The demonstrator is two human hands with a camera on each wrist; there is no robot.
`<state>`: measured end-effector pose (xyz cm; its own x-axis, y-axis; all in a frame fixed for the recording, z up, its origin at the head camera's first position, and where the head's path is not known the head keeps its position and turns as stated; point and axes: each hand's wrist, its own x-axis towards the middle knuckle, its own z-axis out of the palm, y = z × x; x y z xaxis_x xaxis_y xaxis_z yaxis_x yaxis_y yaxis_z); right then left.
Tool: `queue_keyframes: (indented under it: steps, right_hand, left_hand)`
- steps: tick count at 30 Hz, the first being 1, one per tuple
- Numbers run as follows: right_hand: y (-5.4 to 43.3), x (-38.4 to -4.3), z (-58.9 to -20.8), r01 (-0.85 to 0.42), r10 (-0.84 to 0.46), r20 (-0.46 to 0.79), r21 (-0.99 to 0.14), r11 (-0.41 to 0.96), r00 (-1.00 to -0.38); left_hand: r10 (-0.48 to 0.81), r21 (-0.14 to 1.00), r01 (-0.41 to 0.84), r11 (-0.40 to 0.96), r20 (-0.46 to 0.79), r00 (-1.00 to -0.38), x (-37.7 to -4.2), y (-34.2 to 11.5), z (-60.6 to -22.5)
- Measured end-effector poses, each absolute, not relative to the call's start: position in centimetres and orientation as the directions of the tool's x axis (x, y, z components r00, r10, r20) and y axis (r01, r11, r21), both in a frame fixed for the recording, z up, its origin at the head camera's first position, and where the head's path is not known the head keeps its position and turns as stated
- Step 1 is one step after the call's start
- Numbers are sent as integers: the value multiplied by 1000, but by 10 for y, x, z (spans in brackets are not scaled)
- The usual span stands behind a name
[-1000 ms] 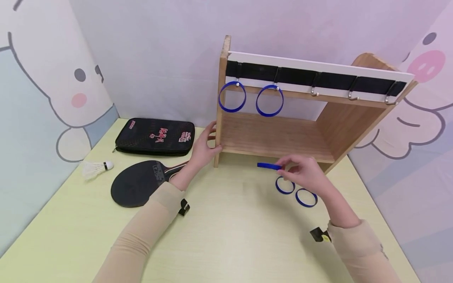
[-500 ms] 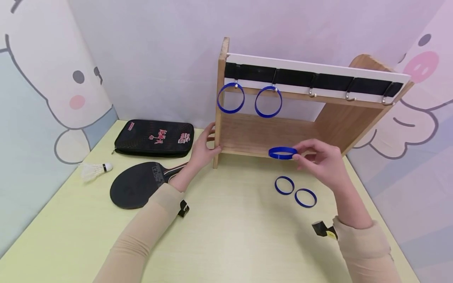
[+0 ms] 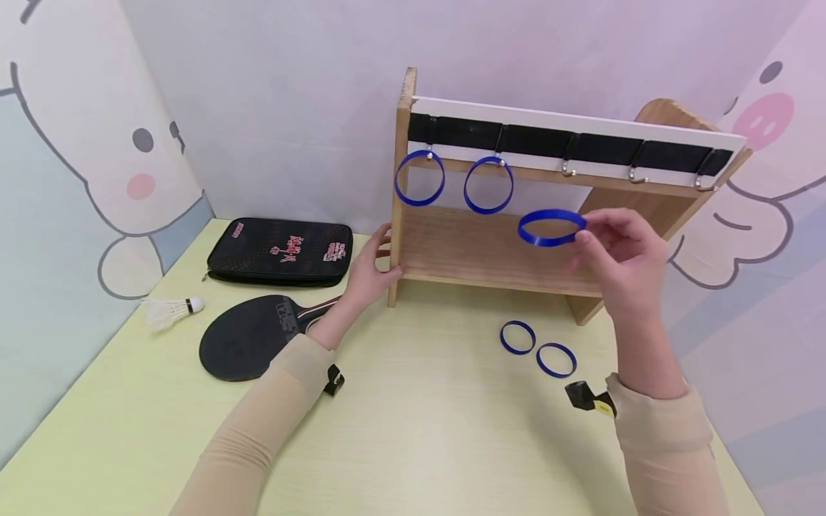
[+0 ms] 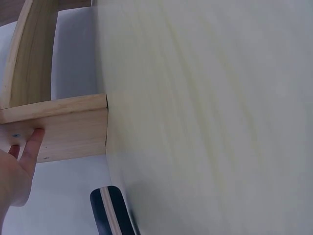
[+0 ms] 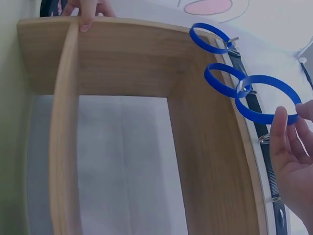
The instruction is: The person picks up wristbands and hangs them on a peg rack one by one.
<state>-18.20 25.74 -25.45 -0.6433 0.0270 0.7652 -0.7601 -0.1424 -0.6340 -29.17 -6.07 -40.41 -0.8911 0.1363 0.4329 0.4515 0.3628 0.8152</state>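
Blue and thin, a ring (image 3: 543,241) is sitting between the thumb and fingers of our right hand (image 3: 626,261); we are pinching it by its right edge and holding it up, tilted, in front of the rack (image 3: 477,247), lower than the hooks (image 3: 637,176) and above the surface (image 3: 413,430). Our left hand (image 3: 369,271) is clamping the rack's left side, its thumb lying over the front edge and its fingers pressing against the outer face. Along the rack's top bar we are seeing five hooks, and two rings (image 3: 419,203) are hanging from the two leftmost, side by side and apart. Below, two more rings (image 3: 516,351) are lying on the surface near each other, in front of the rack and towards our right. On our left, a black case (image 3: 280,251) is resting near the back, a paddle (image 3: 245,340) is lying before it with its handle passing under our left arm (image 3: 277,394), and a shuttlecock (image 3: 171,311) is lying on its side farther left. Cartoon figures (image 3: 764,115) are decorating the side walls.
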Motion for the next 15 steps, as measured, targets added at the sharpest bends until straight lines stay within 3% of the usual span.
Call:
queue_keyframes:
  steps: [9,15]
  right_hand:
    - [255,-193,-246,-772,230,738,-621,-138,-635]
    - [255,-202,-244,-743,288,690,-654,-146,-664]
  left_hand:
    - [141,819,448,360,426,-893,-291,-62,-404]
    - [144,817,456,353,434,-889,-290,-62,-403]
